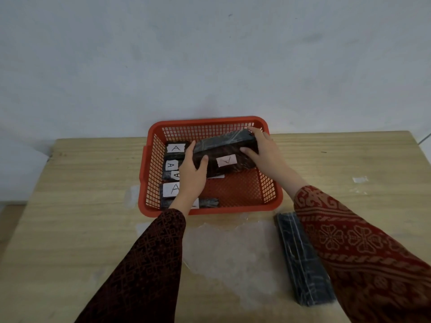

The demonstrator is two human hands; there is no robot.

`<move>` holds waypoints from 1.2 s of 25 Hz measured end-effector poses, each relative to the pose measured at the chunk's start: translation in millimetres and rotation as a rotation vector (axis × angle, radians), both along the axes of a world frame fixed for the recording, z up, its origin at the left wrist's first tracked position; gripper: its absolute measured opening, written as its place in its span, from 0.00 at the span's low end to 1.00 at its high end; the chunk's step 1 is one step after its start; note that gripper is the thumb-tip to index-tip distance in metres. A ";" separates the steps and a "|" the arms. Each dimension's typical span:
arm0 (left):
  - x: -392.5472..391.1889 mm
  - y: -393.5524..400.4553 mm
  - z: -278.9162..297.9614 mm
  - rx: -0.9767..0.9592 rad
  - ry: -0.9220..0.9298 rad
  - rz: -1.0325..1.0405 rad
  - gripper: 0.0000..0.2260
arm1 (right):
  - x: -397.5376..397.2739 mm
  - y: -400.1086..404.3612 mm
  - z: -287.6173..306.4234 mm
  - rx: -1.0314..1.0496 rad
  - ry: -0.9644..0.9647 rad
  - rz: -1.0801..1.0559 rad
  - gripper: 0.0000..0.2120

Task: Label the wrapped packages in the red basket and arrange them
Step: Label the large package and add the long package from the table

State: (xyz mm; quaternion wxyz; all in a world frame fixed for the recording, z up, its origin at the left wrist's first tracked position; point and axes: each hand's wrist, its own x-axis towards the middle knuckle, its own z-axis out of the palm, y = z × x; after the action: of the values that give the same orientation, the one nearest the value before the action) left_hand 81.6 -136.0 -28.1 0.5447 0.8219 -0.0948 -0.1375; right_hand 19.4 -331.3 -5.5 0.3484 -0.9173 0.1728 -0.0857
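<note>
Both arms wear long batik-style sleeves reaching the wrists. The left sleeve [149,264] looks dark maroon, almost black in shadow, with a fine diamond lattice. The right sleeve [359,248] is brighter red, printed with pale flower medallions, scrolls and rope-like bands. Both hands are bare.

A wooden table [81,229] with pale, streaky grain fills the lower part of the view, its far edge set against a plain grey-white wall [210,54]. A crumpled sheet of clear plastic film [228,250] lies flat on the tabletop near the front, its edges uneven and hard to trace. A small scrap of clear tape or film [360,179] sits on the table toward the right side, well apart from the sheet.
</note>
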 end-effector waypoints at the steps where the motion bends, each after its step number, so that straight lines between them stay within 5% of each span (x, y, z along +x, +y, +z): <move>1: 1.3 -0.9 -1.0 0.000 -0.002 0.002 0.24 | 1.6 0.3 -0.4 -0.004 -0.010 -0.016 0.27; 6: 10.7 -4.1 1.6 0.057 -0.011 -0.075 0.26 | 16.8 -2.5 10.9 0.040 -0.114 -0.090 0.19; 9: 20.3 -1.3 1.1 0.157 0.078 -0.155 0.27 | 33.7 -8.3 27.6 -0.022 -0.096 0.103 0.16; 13: 19.9 -5.8 1.4 0.111 0.254 -0.164 0.27 | 40.1 9.2 19.9 -0.073 -0.113 0.080 0.27; 16: 9.4 -15.6 -2.2 0.005 0.398 -0.124 0.40 | 35.4 30.3 -1.8 0.143 -0.027 -0.179 0.36; 19: 3.3 -18.4 -7.5 -0.020 0.473 -0.171 0.35 | 32.3 25.8 -11.1 0.453 -0.004 -0.153 0.29; 22: 12.1 -7.9 -11.5 -0.090 0.367 -0.060 0.27 | 34.4 11.0 -9.2 0.334 0.066 0.096 0.25; 25: 28.5 2.1 -12.1 -0.103 0.232 0.021 0.32 | 54.5 -7.0 -0.1 0.258 0.129 0.251 0.25; 28: 33.8 4.6 -15.3 0.049 0.042 -0.091 0.43 | 81.6 -22.5 6.3 0.067 0.334 0.482 0.26; 30: 31.4 4.8 -20.4 0.195 -0.157 -0.236 0.40 | 93.4 -26.1 3.9 -0.062 0.471 0.561 0.28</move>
State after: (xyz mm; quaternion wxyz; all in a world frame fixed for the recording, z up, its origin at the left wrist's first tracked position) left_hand 113.0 -131.2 -48.4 0.4334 0.8622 -0.2190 -0.1444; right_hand 112.9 -357.3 -1.6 0.2810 -0.9337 -0.0130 0.2215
